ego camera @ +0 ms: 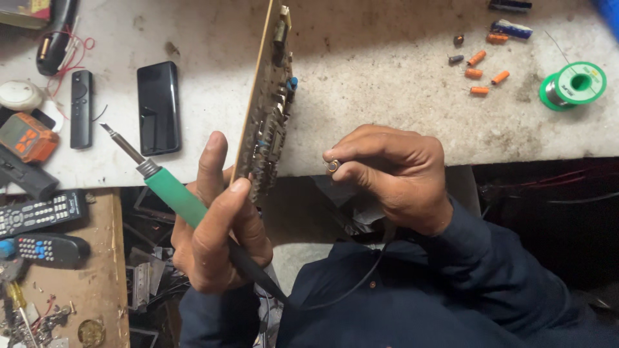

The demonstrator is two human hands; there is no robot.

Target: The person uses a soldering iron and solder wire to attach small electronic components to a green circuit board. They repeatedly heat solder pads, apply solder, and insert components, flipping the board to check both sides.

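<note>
My left hand grips a brown circuit board held on edge, its component side facing right, together with a green-handled soldering iron whose metal tip points up and left. My right hand is closed, pinching a small round metallic component between thumb and fingers, close to the board's lower right edge. A black cord runs from the iron's handle down across my dark blue sleeve.
On the white bench lie a black phone, a slim black remote, an orange meter, a green solder spool and several orange components. Two remotes rest on a wooden shelf at the left.
</note>
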